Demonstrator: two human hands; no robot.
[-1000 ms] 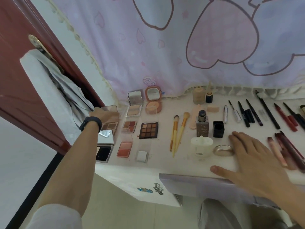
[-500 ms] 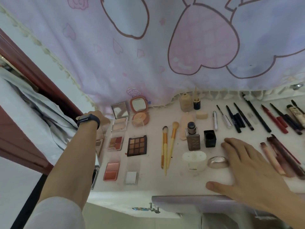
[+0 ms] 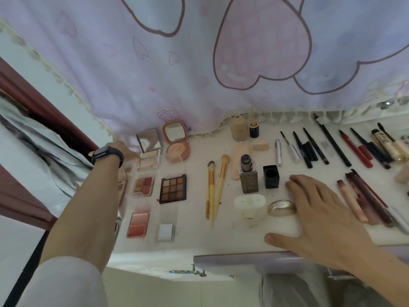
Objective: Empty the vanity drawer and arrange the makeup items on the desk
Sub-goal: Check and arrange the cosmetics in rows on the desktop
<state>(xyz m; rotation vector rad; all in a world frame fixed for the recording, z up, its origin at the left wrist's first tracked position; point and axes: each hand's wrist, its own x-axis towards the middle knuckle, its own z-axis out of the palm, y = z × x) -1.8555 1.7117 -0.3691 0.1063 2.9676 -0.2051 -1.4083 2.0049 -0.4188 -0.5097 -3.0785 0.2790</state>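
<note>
L hand [image 3: 125,150] is out at the left edge of the desk [image 3: 194,237], nr the back-left corner, w/ a dark watch band [image 3: 107,154] on the wrist; its fingers are hidden behind the wrist and a clear case, so can't tell how far they curl or whether they hold anything. R hand [image 3: 321,214] lies palm down on the desk nr the front edge, right of centre, fingers straight and spread, gripping nothing; thumb tip by the front edge, index side just beside a silver oval compact [image 3: 281,208]. Makeup sits in rows on the desk: toward the back-left corner a mirrored compact [image 3: 148,140] and a round orange compact [image 3: 176,140], both lids up; in front of them a quad palette [image 3: 143,185] and a nine-pan eyeshadow palette [image 3: 173,189], then a blush duo [image 3: 138,221] and a small clear case [image 3: 165,231] nr the front edge. Mid-desk: two yellow-handled brushes [image 3: 215,187] side by side, a foundation bottle [image 3: 247,176] upright, a black cap [image 3: 271,176] just beside it, a white case [image 3: 250,203] in front. A beige bottle [image 3: 238,128] stands at the back edge; pencils and liners [image 3: 332,145] fan toward the back-right corner, lip pencils [image 3: 363,196] lie nr the right edge, just beside the R hand. The drawer [image 3: 232,260] juts out under the front edge, inside not in view. A heart-print curtain [image 3: 199,63] hangs over the back edge
</note>
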